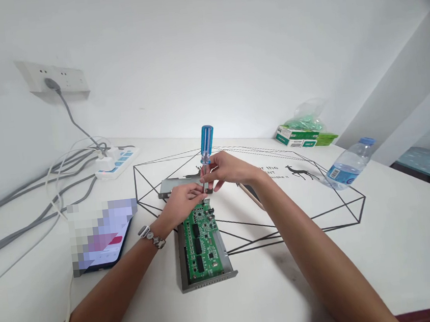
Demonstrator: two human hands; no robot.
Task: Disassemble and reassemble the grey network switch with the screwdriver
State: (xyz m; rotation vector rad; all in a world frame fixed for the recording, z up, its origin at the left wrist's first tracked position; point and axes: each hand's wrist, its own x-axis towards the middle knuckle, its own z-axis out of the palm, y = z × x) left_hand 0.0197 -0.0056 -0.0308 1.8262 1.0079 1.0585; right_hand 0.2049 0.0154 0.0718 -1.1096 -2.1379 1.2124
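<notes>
A screwdriver (207,141) with a clear blue handle stands nearly upright, tip down. My right hand (225,169) pinches its metal shaft below the handle. My left hand (185,201) is closed beside the shaft's lower end, thumb and fingertips together; what they grip there is hidden. Below the hands, a green circuit board (204,239) sits in an open grey metal casing (224,252), its far end at my left fingertips. A grey metal piece (173,185) lies behind my left hand, partly covered by it.
At left are a phone (110,238), a power strip (117,163) and grey cables (77,201). A water bottle (348,167) lies tilted at right. Green-white boxes (297,136) with a plastic bag sit near the wall. A dark item with a tan edge (252,197) is beside my right forearm.
</notes>
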